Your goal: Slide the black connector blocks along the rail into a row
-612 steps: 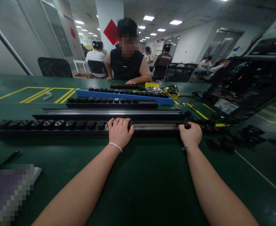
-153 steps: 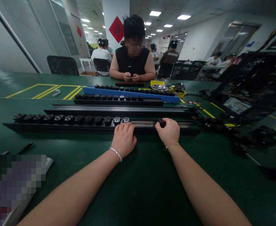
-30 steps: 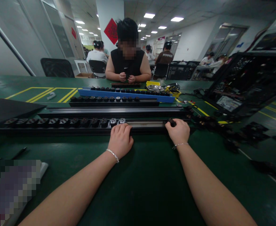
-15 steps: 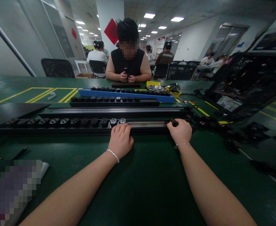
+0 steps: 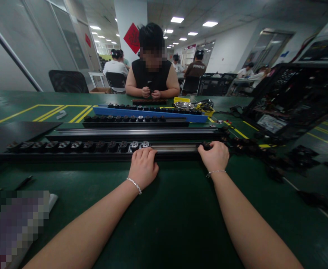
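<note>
A long black rail (image 5: 177, 148) with a metal channel lies across the table before me. Several round black pieces with slotted tops, like power-track sockets (image 5: 88, 146), stand in a row along its left part. My left hand (image 5: 143, 166) is closed over the rail's near edge, its fingertips beside two pieces with silvery tops (image 5: 134, 145). Toward the rail's right end, my right hand (image 5: 215, 156) pinches another round black socket (image 5: 205, 145) at the channel. My palm hides part of that socket.
Behind lie another bare rail (image 5: 136, 132), a shorter rail with sockets (image 5: 124, 120) and a blue rail (image 5: 149, 113). Loose black parts (image 5: 275, 157) are scattered right, near an open black casing (image 5: 287, 97). Opposite, a person (image 5: 152, 71) handles a small part.
Both my hands stay in nearly the same place on the rail. The person opposite has shifted their hands slightly.
</note>
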The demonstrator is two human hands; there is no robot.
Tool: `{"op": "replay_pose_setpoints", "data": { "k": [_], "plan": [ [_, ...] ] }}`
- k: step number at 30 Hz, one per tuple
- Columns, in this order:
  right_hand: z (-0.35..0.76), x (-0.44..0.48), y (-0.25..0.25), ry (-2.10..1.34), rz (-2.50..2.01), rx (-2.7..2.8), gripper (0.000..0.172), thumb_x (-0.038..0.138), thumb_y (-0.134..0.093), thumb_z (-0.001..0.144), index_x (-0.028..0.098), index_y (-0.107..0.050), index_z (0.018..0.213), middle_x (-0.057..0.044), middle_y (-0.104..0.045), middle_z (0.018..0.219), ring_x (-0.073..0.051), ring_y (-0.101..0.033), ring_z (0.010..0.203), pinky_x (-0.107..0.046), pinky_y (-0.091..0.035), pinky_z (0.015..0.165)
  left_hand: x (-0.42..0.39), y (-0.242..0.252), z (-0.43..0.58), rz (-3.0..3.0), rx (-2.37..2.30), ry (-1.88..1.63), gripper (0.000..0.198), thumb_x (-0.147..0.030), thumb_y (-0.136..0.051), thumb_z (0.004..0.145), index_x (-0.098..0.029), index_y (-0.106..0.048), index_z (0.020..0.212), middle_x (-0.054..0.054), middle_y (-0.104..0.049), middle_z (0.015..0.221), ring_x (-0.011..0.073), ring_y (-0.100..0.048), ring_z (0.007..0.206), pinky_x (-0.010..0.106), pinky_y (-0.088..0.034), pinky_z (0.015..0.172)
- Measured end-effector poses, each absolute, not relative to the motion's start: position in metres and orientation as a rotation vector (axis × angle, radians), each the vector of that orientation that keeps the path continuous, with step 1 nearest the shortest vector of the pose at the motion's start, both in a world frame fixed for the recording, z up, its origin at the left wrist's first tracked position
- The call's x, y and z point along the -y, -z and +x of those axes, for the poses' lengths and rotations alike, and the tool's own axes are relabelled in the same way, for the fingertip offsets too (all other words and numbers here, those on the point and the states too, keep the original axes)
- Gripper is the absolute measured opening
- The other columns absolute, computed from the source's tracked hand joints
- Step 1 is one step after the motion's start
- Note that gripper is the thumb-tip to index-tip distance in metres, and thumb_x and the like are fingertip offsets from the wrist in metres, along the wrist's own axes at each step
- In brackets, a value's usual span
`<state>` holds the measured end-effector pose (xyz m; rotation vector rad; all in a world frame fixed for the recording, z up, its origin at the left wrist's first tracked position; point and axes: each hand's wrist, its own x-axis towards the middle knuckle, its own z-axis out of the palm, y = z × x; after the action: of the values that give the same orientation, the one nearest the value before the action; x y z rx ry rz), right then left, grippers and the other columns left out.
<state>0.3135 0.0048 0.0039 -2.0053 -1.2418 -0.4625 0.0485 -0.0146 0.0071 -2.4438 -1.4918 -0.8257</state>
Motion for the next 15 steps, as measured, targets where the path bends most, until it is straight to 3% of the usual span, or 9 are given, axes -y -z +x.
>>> {"op": "replay_pose_setpoints", "data": {
  "k": [15],
  "plan": [
    [0.3161, -0.0059, -0.0031, 0.427, -2.009, 1.183, 0.022, 0.040, -0.055, 0.064, 0.019, -0.053, 0.066, -0.012, -0.059, 0.080, -0.027, -0.050, 0.083, -0.041, -0.038, 0.078, 0.0146, -0.0074, 0.0486, -2.447, 1.492, 0.832, 0.035, -0.020, -0.050, 0.076, -0.019, -0.055, 0.111, 0.010, -0.058, 0.112, 0.0267, -0.048, 0.108, 0.043, -0.035, 0.095]
  ]
}}
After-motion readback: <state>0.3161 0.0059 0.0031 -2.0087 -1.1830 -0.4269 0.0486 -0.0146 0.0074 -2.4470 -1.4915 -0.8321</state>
